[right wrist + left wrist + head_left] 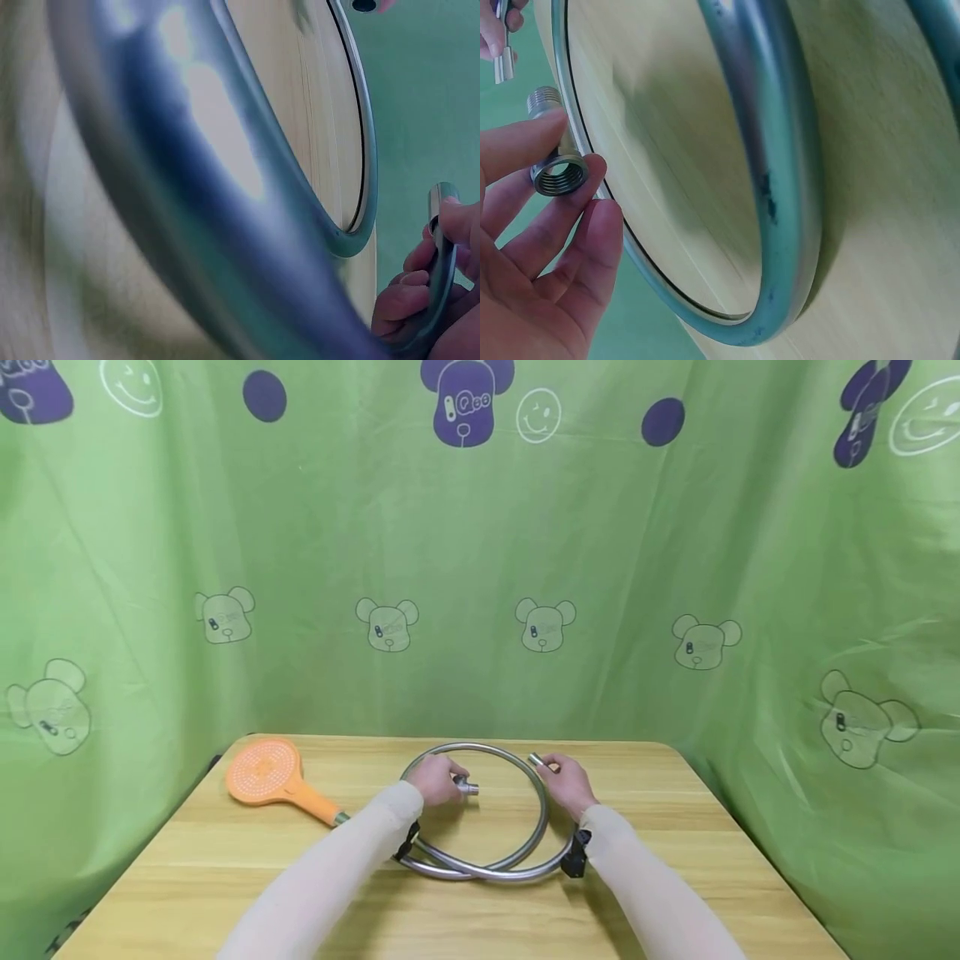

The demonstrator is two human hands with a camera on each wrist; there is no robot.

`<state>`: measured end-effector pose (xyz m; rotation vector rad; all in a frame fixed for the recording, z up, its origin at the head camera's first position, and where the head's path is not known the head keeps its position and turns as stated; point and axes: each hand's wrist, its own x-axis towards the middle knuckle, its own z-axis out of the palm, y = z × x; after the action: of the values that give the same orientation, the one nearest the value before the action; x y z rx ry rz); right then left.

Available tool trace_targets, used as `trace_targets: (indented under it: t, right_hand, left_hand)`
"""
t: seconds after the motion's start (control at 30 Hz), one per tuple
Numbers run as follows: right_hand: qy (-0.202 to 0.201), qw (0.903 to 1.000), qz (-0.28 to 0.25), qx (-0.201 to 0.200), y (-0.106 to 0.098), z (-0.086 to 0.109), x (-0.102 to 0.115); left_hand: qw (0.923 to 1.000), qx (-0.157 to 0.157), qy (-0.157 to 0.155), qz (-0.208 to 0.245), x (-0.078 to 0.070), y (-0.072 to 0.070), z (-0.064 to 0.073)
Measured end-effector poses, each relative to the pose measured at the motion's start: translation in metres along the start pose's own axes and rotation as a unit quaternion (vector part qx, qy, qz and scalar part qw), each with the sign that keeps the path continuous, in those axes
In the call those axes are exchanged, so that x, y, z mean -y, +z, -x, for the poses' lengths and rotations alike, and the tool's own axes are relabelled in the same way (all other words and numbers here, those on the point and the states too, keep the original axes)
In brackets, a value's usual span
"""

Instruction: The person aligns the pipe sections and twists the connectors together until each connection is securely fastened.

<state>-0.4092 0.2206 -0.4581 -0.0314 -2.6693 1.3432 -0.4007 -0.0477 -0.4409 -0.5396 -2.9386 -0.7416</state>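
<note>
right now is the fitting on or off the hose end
Off: a gap separates the fitting in the left hand from the hose end in the right hand.

A wood-grained table (465,918) lies beneath the left hand (437,779) and right hand (567,785); green cloth (465,693), printed with bears (387,625) and smileys (538,416), hangs beyond and either side.

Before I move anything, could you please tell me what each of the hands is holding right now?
Left hand: holding a small metal fitting.
Right hand: holding the metal hose near one end.
</note>
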Motion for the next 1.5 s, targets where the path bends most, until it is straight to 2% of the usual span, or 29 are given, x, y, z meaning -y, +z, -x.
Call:
trace_targets:
  t: [0.13, 0.27, 0.47, 0.67, 0.9, 1.17, 1.5]
  right_hand:
    - [0.002, 0.9999, 0.002, 0.013, 0.002, -0.002, 0.0]
    - [0.008, 0.9996, -0.008, 0.024, 0.003, -0.005, 0.0]
    - [-0.024, 0.9991, -0.012, 0.033, 0.002, -0.004, 0.005]
    - [-0.047, 0.9975, -0.013, 0.051, 0.004, -0.001, 0.014]
    - [-0.068, 0.9959, -0.016, 0.058, 0.012, 0.0, 0.021]
    - [-0.082, 0.9941, -0.006, 0.071, 0.024, -0.002, 0.027]
    - [-0.093, 0.9908, 0.004, 0.098, 0.036, -0.002, 0.041]
  left_hand:
    - [0.9999, -0.005, -0.009, -0.001, 0.002, -0.002, -0.001]
    - [0.9997, 0.0, -0.017, 0.017, 0.003, -0.004, -0.002]
    - [0.9979, 0.003, -0.032, 0.056, 0.001, -0.007, -0.001]
    - [0.9968, -0.009, -0.041, 0.068, 0.001, -0.01, -0.002]
    - [0.9955, -0.018, -0.053, 0.076, 0.005, -0.01, -0.002]
    - [0.9953, -0.039, -0.048, 0.074, 0.007, -0.014, -0.002]
    - [0.9954, -0.041, -0.053, 0.067, 0.009, -0.016, -0.004]
